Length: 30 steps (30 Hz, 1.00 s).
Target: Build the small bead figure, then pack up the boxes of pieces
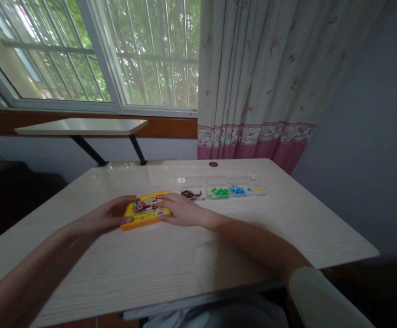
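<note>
A flat yellow box (146, 210) with a printed picture on its lid lies on the pale wooden table (171, 264). My left hand (111, 214) grips its left end, thumb at the near edge and fingers curled over the far side. My right hand (181, 210) holds the right end the same way, fingers wrapped on the lid. Both forearms stretch across the table toward the box.
Just right of the box sits a clear compartment tray (224, 189) with brown, green, blue and yellow small pieces. A window (92, 54) and a shelf (82, 126) lie behind, a curtain (260, 82) hangs at the right. The table's right edge drops off near the wall.
</note>
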Each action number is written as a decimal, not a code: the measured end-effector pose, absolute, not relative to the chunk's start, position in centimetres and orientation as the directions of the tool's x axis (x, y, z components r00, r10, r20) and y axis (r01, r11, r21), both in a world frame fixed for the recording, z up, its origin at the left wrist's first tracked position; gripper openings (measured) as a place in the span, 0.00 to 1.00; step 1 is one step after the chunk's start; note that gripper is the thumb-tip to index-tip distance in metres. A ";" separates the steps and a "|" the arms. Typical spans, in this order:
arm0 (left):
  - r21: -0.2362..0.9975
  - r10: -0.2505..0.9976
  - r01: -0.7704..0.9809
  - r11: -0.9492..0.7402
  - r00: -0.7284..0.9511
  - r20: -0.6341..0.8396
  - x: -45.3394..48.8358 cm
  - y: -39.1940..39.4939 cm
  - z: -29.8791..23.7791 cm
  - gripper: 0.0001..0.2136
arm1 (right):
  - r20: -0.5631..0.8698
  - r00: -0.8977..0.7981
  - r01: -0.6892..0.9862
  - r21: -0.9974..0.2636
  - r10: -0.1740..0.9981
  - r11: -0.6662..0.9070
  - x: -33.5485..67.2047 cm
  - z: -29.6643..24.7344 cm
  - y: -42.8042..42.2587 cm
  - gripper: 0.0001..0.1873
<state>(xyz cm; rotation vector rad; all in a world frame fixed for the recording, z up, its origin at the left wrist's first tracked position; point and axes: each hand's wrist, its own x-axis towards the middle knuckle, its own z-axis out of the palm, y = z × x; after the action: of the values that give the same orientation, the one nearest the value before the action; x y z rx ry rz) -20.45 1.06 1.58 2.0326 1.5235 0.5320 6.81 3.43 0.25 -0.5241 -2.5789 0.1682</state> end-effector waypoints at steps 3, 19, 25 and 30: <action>0.654 0.928 0.717 -0.243 0.368 -0.059 -19.7 0.6 1.9 0.29 | 0.391 -0.831 0.359 -0.164 0.395 0.919 6.3 0.4 2.8 0.32; 0.595 0.821 0.660 -0.459 0.571 0.001 -14.0 -0.9 1.3 0.25 | 0.071 -0.853 0.455 -0.381 0.516 0.805 24.6 2.8 -5.1 0.34; 0.530 0.842 0.710 -0.463 0.539 0.015 -12.8 1.3 1.7 0.26 | -0.017 -0.592 0.762 -0.335 0.806 0.554 37.8 2.4 -7.6 0.31; 0.550 0.856 0.711 -0.438 0.517 0.012 -11.6 3.4 1.5 0.37 | 0.025 -0.346 0.923 -0.168 0.938 0.346 45.8 0.7 -5.7 0.25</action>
<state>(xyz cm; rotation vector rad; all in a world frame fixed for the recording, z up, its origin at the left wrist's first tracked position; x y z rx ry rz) -11.61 3.40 1.49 2.2770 1.2789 0.3985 45.78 -5.65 0.75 -1.7228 -2.4788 0.1882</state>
